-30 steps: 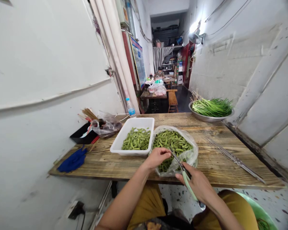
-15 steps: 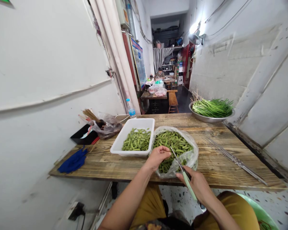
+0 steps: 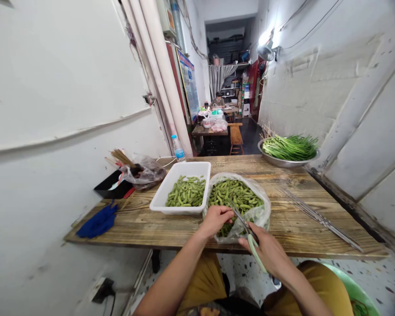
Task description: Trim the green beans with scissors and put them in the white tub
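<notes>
Filling a clear bag under and beyond the left hand, green pods also lie in a white tub farther left. That hand's fingertips are pinched together, any hold unclear; the right hand curls around scissors.

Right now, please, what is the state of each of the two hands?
Left hand: pinched closed; whether it holds anything cannot be told.
Right hand: closed, holding green-handled scissors.
</notes>
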Tool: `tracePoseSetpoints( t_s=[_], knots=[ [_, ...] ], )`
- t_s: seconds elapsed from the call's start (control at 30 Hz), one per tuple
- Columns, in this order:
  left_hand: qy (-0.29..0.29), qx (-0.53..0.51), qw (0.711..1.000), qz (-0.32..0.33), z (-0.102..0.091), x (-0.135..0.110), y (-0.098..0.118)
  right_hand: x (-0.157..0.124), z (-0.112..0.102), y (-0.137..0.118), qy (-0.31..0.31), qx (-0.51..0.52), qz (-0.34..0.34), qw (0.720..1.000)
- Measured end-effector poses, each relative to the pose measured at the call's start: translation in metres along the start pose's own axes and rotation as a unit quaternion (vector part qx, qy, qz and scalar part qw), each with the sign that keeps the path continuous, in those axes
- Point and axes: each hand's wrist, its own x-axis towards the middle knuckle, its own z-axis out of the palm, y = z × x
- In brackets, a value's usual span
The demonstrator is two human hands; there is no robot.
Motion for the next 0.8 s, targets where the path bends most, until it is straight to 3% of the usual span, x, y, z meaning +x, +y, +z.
tracePoseSetpoints(
  t_s=[0.17,0.3,0.53,0.63,0.7,0.8],
  knots=[
    [-0.014,0.106,0.993,0.049,-0.002,-0.003,0.002,0.001,-0.002,0.001,-0.007,-0.017,-0.016,1.0],
    [0.013,0.134,0.989,0.062,-0.004,-0.003,0.003,0.001,-0.006,0.001,-0.015,-0.029,-0.003,0.999],
    [-0.009,0.197,0.969,0.145,-0.004,-0.004,0.007,0.002,-0.01,-0.001,-0.013,-0.011,-0.026,1.0],
    [-0.021,0.201,0.968,0.152,-0.012,-0.004,0.006,0.003,-0.009,-0.001,-0.017,0.005,-0.029,0.999],
    [0.027,0.213,0.965,0.149,-0.026,-0.002,0.004,0.004,-0.007,0.003,-0.012,0.012,-0.015,1.0],
    [0.205,0.295,0.923,0.138,-0.059,0.005,0.001,0.005,-0.005,0.01,0.005,0.023,0.007,1.0]
  ],
)
